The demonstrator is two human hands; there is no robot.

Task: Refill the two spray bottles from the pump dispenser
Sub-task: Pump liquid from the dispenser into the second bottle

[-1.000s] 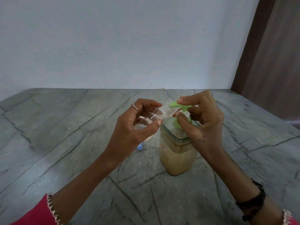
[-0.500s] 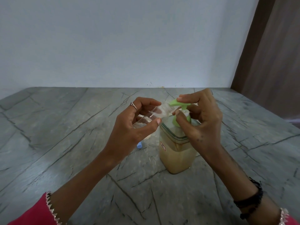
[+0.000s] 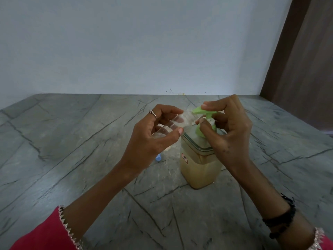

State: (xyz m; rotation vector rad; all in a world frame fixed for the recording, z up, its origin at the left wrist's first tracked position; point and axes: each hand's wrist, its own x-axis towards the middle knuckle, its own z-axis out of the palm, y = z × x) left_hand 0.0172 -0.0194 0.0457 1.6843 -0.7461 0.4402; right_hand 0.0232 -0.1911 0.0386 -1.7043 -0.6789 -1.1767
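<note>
Currently the filling step is in hand, by my judgement: 1 spray bottle [image 3: 171, 126] is held tilted at centre frame, its open neck right at the spout of the pump [image 3: 204, 112]. The left hand [image 3: 155, 139] grips the bottle, thumb below and fingers curled over it. The right hand [image 3: 228, 130] is on the pump, forefinger laid along the green head and thumb against the collar beneath it.

The dispenser [image 3: 199, 165] stands on the worktop [image 3: 72, 141], right of centre, roughly half full of a tan liquid. The bottle is clear; a little liquid appears to lie in it, but the level cannot be read.

Next move, as judged: press the head down while keeping neck and spout aligned, or liquid will run onto the worktop.

A small blue item [image 3: 158, 157], possibly a cap, lies below the left hand. The 2nd bottle cannot be made out.
</note>
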